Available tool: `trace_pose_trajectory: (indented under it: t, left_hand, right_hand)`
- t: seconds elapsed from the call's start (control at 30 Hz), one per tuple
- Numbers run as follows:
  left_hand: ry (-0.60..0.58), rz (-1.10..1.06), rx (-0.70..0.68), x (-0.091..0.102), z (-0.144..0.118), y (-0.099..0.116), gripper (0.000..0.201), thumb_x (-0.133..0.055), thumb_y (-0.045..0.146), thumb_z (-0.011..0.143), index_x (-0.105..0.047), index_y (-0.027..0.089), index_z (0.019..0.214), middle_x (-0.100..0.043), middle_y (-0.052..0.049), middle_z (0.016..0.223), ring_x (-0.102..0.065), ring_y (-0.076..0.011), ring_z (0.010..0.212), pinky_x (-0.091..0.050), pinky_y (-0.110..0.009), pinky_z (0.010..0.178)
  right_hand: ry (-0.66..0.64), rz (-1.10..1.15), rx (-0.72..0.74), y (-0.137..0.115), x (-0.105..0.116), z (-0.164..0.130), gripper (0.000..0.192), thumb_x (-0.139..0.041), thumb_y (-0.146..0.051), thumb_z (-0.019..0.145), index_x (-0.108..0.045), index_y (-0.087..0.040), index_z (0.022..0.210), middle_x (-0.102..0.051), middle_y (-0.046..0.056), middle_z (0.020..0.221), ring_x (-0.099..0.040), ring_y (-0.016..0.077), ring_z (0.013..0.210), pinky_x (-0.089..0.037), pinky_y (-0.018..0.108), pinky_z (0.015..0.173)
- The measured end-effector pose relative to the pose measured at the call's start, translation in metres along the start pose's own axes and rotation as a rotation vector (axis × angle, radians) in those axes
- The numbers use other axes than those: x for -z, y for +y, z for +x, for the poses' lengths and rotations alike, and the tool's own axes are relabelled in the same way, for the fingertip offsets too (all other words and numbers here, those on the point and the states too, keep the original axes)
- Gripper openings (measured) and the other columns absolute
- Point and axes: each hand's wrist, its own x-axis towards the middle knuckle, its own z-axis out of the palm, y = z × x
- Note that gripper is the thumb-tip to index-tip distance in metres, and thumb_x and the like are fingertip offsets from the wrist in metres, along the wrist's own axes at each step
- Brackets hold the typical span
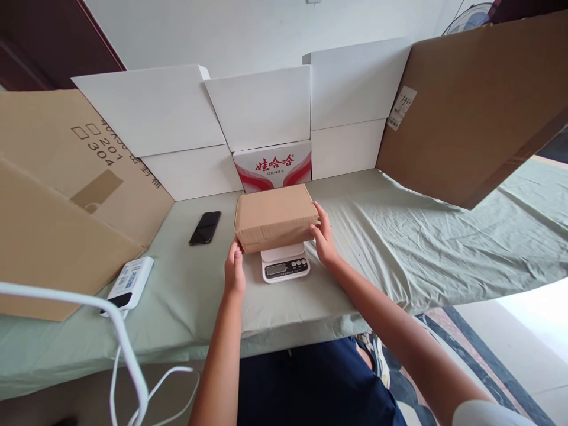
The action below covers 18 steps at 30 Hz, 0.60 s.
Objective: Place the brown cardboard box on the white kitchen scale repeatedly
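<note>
A closed brown cardboard box (276,214) is over the platform of a white kitchen scale (286,269), slightly askew. Whether it rests on the platform or hangs just above it I cannot tell. My left hand (235,269) grips its near left corner, thumb in front and fingers partly hidden. On the right end, my right hand (325,235) is closed round the side, thumb on the front face. The scale's display and round buttons face me below the box; the display looks blank.
A black phone (205,228) and a white power bank (129,284) with a white cable (128,343) lie left on the green cloth (381,236). White boxes (261,106) line the wall, with a printed red-and-white carton (273,165) among them. Large cardboard sheets (470,106) flank both sides.
</note>
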Motion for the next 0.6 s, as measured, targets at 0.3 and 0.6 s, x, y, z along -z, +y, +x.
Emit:
trace_pose_trajectory:
  t: [0.3,0.6]
  left_hand:
    - [-0.011,0.003,-0.004,0.0016,0.001,-0.0014,0.091,-0.054,0.082,0.089,-0.057,0.018,0.154,-0.061,-0.02,0.154,-0.053,-0.0347,0.149,-0.04,-0.046,0.124]
    - [-0.007,0.002,-0.003,-0.0003,0.002,0.0017,0.091,-0.054,0.084,0.088,-0.06,0.018,0.15,-0.062,-0.022,0.152,-0.056,-0.0356,0.146,-0.041,-0.048,0.124]
  right_hand:
    - [0.003,-0.005,-0.007,0.002,0.0008,0.001,0.074,-0.052,-0.071,0.096,-0.043,-0.034,0.16,-0.049,0.01,0.159,-0.053,0.0343,0.14,-0.053,0.051,0.112]
    - [0.006,0.007,-0.053,0.0017,0.0037,0.0022,0.066,-0.05,-0.065,0.099,-0.048,-0.033,0.156,-0.05,0.009,0.159,-0.054,0.0339,0.138,-0.053,0.052,0.112]
